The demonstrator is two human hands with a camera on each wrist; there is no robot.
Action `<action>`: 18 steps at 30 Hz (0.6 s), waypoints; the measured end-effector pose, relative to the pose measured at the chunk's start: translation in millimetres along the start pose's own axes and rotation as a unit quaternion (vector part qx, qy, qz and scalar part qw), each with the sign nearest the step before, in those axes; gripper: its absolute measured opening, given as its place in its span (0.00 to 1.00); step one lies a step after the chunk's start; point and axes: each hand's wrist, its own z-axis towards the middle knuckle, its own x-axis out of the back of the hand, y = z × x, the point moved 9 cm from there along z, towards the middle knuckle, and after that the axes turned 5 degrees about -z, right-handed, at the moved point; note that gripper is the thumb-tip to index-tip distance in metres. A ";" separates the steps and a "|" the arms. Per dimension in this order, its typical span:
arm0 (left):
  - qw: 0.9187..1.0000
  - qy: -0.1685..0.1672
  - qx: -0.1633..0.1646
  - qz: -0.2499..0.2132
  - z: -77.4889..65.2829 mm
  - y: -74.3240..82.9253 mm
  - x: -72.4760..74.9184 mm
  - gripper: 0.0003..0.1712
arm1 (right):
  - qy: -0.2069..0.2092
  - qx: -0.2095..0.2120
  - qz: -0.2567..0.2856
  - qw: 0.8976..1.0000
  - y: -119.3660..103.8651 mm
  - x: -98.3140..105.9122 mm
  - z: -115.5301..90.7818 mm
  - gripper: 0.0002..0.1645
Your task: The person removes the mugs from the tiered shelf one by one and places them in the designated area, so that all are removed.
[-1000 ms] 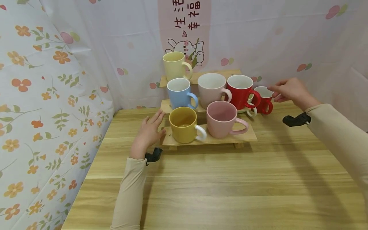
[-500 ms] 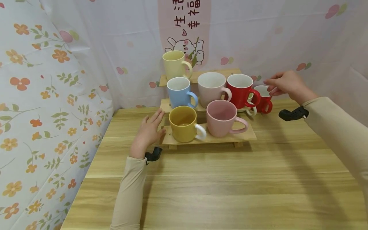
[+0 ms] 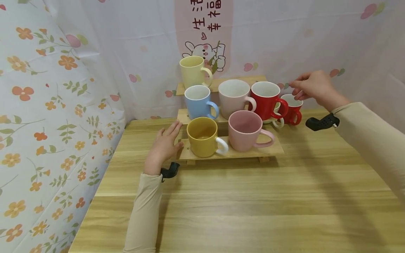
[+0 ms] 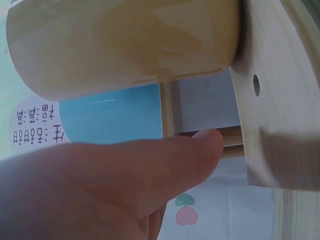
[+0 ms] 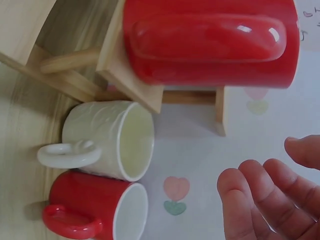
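Our two hands are hovering well apart, neither of them gripping anything. The left hand (image 3: pixel 162 147) is spreading its fingers beside the left end of the wooden rack (image 3: pixel 272 150), its thumb lying just beside the lowest shelf, near the mustard mug (image 3: pixel 201 142); whether skin is touching wood, we are not managing to tell. The right hand (image 3: pixel 316 88) is hanging above and near the small red mug (image 5: pixel 95 200), its fingers loosely curving and its thumb standing apart from them. That mug is standing on the worktop (image 3: pixel 237 211) right of the rack, just beside a white mug (image 5: pixel 107 135). We are judging it glazed ceramic: stiff, fairly light, slippery along its smooth wall and liable to chip, so the handle, or a pinch across rim and wall, is offering the surest hold. Its base-to-rim axis is running vertically, its mouth facing up, its handle pointing rightward and toward us. Farther out, the large red mug (image 3: pixel 263 105), pale pink mug (image 3: pixel 232 102) and blue mug (image 3: pixel 196 105) are sharing the middle shelf, the deeper pink mug (image 3: pixel 243 137) is sitting on the lowest, and the pale yellow mug (image 3: pixel 191 76) is topping the rack.
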 end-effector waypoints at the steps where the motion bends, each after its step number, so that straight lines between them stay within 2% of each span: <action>1: 1.000 0.001 0.001 -0.003 0.2 -0.1 -0.1 0.42 | -0.001 -0.001 0.000 1.000 -2.1 0.5 0.0 0.34; 12: 1.000 -0.001 -0.018 0.020 0.2 5.5 -7.0 0.41 | -0.006 -0.007 -0.024 1.000 -17.3 5.6 -4.4 0.37; 18: 1.000 0.013 -0.014 0.003 -1.0 2.8 0.3 0.42 | -0.009 0.012 -0.015 1.000 -37.5 4.5 -0.2 0.35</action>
